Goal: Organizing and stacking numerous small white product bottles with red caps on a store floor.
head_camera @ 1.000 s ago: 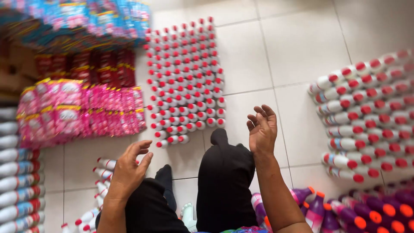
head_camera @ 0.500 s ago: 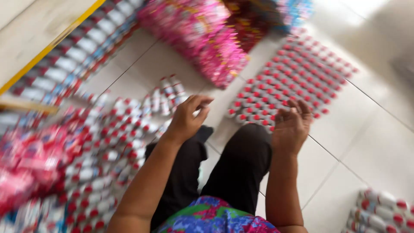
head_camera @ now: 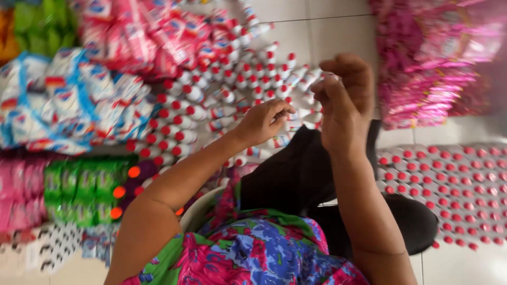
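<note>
Tiled floor crowded with stock

Blue-white sachet packs [head_camera: 58, 100] are lying at left. Since a second ago both hands are hanging nearer the red-capped bottles [head_camera: 222, 100]: left hand [head_camera: 261, 122] is curling loose, empty fingers; right hand [head_camera: 346, 103] is raised, fingers bent, holding nothing. Pink packs [head_camera: 428, 68] are sitting at right.

Floor [head_camera: 338, 31]: pale square tiles with dark joints. Lying directly on it: a heap of small white bottles with red caps [head_camera: 232, 89], loosely piled; a flat block of red-capped bottles [head_camera: 454, 190] set in rows at right; pink sachet packs [head_camera: 428, 58] upper right; blue-and-white packets [head_camera: 58, 100] at left; green packs [head_camera: 79, 190] lower left, beside pink ones.
</note>
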